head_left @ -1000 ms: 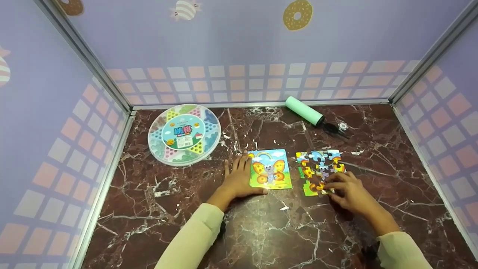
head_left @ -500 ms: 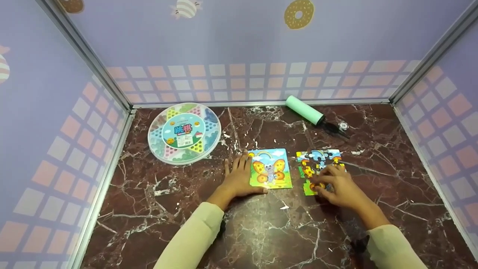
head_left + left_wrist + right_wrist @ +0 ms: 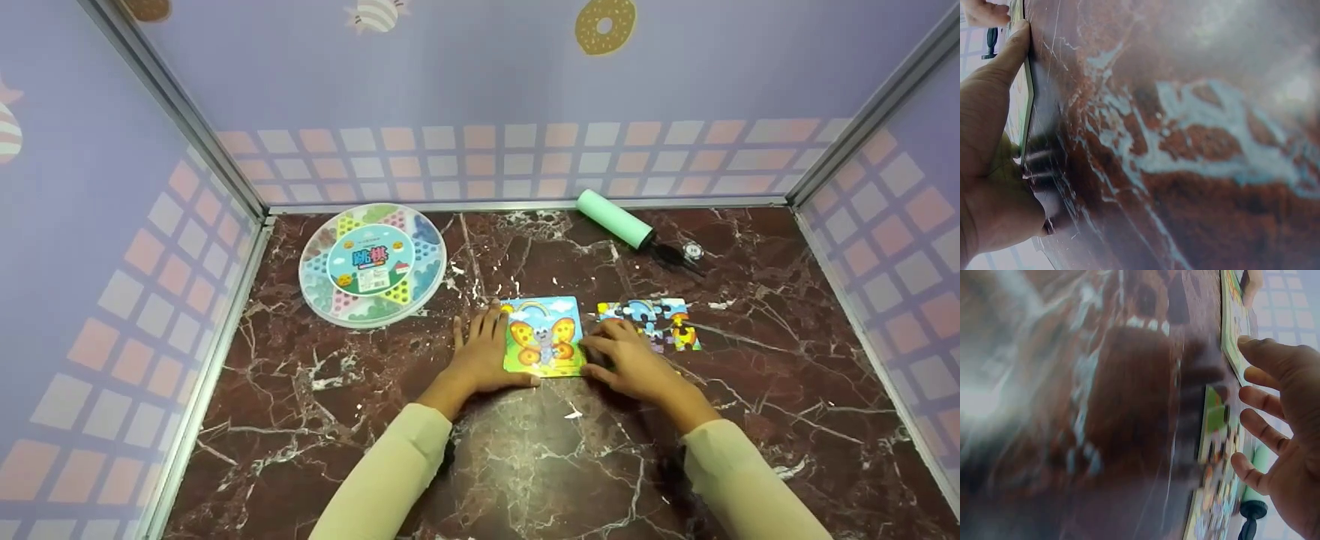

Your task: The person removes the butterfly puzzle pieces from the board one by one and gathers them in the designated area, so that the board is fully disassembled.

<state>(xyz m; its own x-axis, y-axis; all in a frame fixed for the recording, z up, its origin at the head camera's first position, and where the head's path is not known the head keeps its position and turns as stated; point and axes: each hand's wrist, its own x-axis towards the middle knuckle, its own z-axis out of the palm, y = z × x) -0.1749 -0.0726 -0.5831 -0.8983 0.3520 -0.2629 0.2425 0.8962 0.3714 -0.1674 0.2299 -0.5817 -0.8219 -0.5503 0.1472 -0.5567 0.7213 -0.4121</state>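
A jigsaw board (image 3: pixel 561 309) with a butterfly picture lies flat on the table. My left hand (image 3: pixel 481 358) rests along its left edge, fingers straight and thumb at the near corner. The left wrist view shows that thumb lying against the board's edge (image 3: pixel 1028 107). My right hand (image 3: pixel 631 364) is at the board's right edge. In the right wrist view its thumb tip is right at the board, while the other fingers (image 3: pixel 1266 433) are relaxed and spread, apart from the thumb. Loose jigsaw pieces (image 3: pixel 681 330) of the same picture lie right of the board, partly covered by this hand.
A round Chinese checkers set (image 3: pixel 373 266) lies at the back left. A mint-green hand pump (image 3: pixel 615 218) with a black end lies at the back right, beside a small round object (image 3: pixel 692 250). Purple walls (image 3: pixel 480 82) enclose the dark marble table (image 3: pixel 525 465).
My right hand has moved left from the loose pieces to the board's right edge, uncovering pieces on the far right. The left hand has stayed in place.
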